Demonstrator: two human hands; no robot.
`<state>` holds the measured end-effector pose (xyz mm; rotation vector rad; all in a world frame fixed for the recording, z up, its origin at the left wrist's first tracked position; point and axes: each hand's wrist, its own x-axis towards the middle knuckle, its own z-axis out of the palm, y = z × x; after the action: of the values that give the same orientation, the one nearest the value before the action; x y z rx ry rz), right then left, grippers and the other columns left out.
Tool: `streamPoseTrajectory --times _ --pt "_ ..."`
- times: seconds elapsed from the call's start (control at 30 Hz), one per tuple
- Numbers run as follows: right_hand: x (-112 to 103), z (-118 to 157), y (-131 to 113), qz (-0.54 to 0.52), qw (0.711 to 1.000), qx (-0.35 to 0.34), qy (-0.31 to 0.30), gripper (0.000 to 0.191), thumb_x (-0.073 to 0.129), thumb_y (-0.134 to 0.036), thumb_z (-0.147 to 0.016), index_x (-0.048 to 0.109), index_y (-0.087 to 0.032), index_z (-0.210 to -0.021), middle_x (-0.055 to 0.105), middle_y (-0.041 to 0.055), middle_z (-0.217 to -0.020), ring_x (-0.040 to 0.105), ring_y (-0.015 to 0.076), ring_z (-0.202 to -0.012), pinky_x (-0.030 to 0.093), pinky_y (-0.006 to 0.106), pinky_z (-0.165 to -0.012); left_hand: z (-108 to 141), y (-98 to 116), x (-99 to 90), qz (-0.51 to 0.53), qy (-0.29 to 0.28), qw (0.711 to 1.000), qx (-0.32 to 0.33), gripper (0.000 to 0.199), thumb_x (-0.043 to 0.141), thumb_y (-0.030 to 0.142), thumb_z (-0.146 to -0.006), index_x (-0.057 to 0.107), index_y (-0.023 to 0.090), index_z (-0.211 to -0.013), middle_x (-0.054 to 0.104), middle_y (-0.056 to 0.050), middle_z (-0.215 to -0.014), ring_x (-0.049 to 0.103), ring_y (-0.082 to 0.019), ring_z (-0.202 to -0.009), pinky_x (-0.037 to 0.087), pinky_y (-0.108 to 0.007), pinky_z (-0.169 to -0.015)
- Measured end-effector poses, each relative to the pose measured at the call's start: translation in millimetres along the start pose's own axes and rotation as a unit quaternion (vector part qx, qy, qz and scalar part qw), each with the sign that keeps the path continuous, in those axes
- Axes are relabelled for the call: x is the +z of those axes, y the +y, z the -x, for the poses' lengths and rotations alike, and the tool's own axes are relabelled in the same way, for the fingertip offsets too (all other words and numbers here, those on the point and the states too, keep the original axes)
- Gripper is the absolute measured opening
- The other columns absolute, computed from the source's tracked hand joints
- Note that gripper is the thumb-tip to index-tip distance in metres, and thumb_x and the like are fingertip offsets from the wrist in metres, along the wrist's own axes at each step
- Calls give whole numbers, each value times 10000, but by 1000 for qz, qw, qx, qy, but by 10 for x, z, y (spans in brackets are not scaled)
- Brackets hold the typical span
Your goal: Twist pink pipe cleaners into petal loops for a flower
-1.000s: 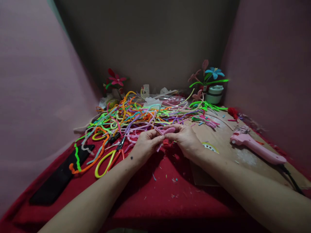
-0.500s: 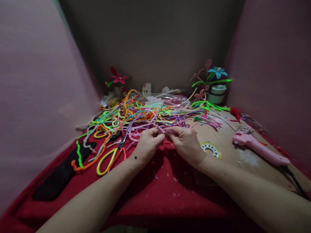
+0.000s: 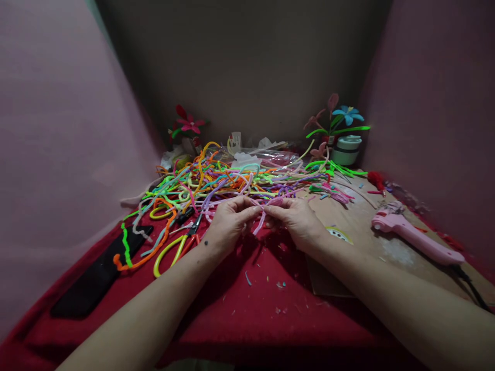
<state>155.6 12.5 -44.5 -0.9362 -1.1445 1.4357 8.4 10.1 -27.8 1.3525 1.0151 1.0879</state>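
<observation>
close beside left hand [image 3: 229, 221], partly hidden scissors [image 3: 190, 235]

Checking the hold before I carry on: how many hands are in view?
2. The left hand and the right hand are near the centre, both pinching the pink fuzzy piece, in front of the tangled pile. No other hand shows.

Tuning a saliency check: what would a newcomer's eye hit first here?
First, the tangled heap of bright fuzzy stems, mid-frame on the red cloth. Then the pink glue gun on the brown board at right. Nearer, left hand and right hand pinch a pink stem.
</observation>
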Motion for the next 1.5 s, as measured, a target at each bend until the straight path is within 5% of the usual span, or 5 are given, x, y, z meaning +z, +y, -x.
streamPoseTrajectory --times 0.53,0.87,1.2,1.5 --pt "39 19 5 -43 998 36 -9 111 667 -211 -620 585 -138 -634 558 -23 -532 476 70 -433 379 198 -420 26 46 41 -63 15 997 -31 163 615 282 -727 547 140 -685 498 43 -499 394 -54 -399 285 -179 -396" --pt "43 19 13 -42 998 35 -7 109 643 -209 -623 558 -145 -598 520 -41 -473 452 69 -389 354 205 -402 40 83 55 -66 -9 997 -27 126 665 233 -675 617 129 -726 614 -5 -671 505 -71 -503 352 -188 -460" --pt "9 16 42 -45 999 -3 21 126 702 -218 -599 633 -153 -682 601 -19 -583 508 90 -469 361 216 -460 21 -21 33 -7 -35 996 -87 147 650 271 -685 580 150 -729 506 49 -488 403 -54 -356 309 -181 -356" --pt "13 31 -9 49 996 -80 9 166 675 -301 -672 676 -135 -678 610 8 -613 514 117 -573 396 253 -578 43 -64 46 -12 -46 997 -67 150 594 260 -715 527 154 -633 458 56 -450 364 -46 -329 261 -167 -320"
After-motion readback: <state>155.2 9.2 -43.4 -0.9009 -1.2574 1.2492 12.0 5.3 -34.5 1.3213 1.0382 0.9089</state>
